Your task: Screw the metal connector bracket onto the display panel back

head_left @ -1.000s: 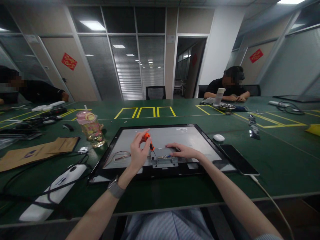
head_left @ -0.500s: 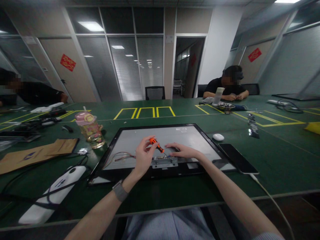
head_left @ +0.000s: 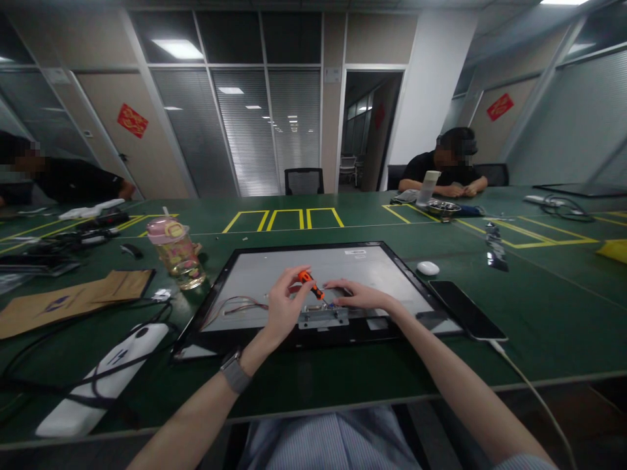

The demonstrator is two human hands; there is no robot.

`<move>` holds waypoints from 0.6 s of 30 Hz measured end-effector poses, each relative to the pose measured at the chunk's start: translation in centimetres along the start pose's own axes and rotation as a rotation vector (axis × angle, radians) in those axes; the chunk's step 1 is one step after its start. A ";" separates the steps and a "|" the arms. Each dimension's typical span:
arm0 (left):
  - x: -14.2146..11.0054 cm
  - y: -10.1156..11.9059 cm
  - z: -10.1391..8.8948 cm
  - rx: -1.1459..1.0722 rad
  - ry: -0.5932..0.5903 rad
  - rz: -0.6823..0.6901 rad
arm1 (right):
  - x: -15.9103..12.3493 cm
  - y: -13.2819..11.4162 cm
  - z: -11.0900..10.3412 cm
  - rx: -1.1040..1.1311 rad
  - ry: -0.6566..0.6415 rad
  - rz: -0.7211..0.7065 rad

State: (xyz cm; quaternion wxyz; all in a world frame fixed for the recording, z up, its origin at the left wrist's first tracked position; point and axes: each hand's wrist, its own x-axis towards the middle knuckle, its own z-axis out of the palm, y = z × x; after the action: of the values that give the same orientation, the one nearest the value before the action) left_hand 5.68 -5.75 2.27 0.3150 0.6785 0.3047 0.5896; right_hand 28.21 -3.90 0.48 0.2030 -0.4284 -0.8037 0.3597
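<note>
My left hand point(head_left: 285, 301) is closed around the handle of an orange-and-black screwdriver point(head_left: 310, 284). The screwdriver leans, its shaft pointing down and right to small parts beside a metal bracket point(head_left: 323, 318). That bracket sits along the near edge of a flat display panel point(head_left: 274, 262), which lies with its grey metal side up in a black frame. My right hand point(head_left: 362, 296) rests on the panel just right of the screwdriver tip, fingers stretched left and thumb apart from them. What lies beneath its fingers is partly hidden. Thin wires point(head_left: 240, 301) run across the panel on the left.
Left of the panel stand a pink-lidded bottle point(head_left: 176, 253), a brown paper bag point(head_left: 73, 303) and a white power strip point(head_left: 105, 385) with black cables. On the right lie a phone point(head_left: 467, 310) with a charging cable and a white earbud case point(head_left: 428, 268). Two people sit across the table.
The screwdriver and my left hand have shifted slightly right. My right hand stays in almost the same place beside the screwdriver tip.
</note>
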 end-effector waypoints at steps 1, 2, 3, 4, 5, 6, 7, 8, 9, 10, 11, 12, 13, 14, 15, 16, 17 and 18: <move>0.1 0.1 0.0 0.002 -0.023 0.008 | 0.0 0.1 0.0 0.000 -0.002 0.000; 0.3 0.3 0.0 0.001 -0.048 0.013 | 0.1 0.3 0.0 0.002 0.001 -0.003; 0.5 0.4 0.1 -0.005 -0.071 0.015 | 0.1 0.4 0.1 0.003 0.004 -0.008; 0.8 0.5 0.2 -0.012 -0.096 0.016 | 0.1 0.5 0.1 0.005 0.006 -0.016; 1.0 0.7 0.3 -0.017 -0.122 0.017 | 0.1 0.6 0.1 0.006 0.009 -0.023; 1.3 0.9 0.4 -0.019 -0.148 0.019 | 0.1 0.7 0.1 0.008 0.013 -0.029; 1.5 1.1 0.5 -0.018 -0.175 0.028 | 0.1 0.7 0.1 0.008 0.013 -0.034; 1.9 1.4 0.7 -0.012 -0.210 0.037 | 0.1 0.8 0.1 0.008 0.011 -0.039; 2.2 1.7 0.8 -0.003 -0.252 0.055 | 0.2 0.8 0.1 0.008 0.009 -0.043; 2.6 2.0 1.0 0.002 -0.296 0.078 | 0.2 0.8 0.1 0.006 0.009 -0.047; 3.1 2.3 1.1 0.009 -0.343 0.094 | 0.3 0.8 0.1 0.003 0.007 -0.049; 3.5 2.7 1.3 0.017 -0.387 0.094 | 0.3 0.9 0.1 0.001 0.003 -0.048; 4.1 3.0 1.3 0.022 -0.427 0.090 | 0.3 0.9 0.2 -0.001 0.000 -0.042; 4.6 3.2 1.4 0.024 -0.472 0.077 | 0.4 0.8 0.2 -0.005 -0.001 -0.031; 5.2 3.5 1.4 0.022 -0.524 0.060 | 0.4 0.8 0.2 -0.010 -0.003 -0.021; 5.7 3.7 1.4 0.013 -0.584 0.048 | 0.4 0.8 0.2 -0.015 -0.004 -0.014; 6.2 3.9 1.4 -0.002 -0.649 0.033 | 0.4 0.8 0.2 -0.020 -0.004 -0.015; 6.5 4.0 1.5 -0.016 -0.723 0.018 | 0.4 0.7 0.2 -0.024 -0.002 -0.020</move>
State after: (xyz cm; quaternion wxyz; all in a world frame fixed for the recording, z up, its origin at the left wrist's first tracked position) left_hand 8.10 -3.22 9.27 0.4027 0.8432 0.1630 0.3165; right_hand 28.22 -3.38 -0.21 0.2007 -0.4221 -0.8125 0.3485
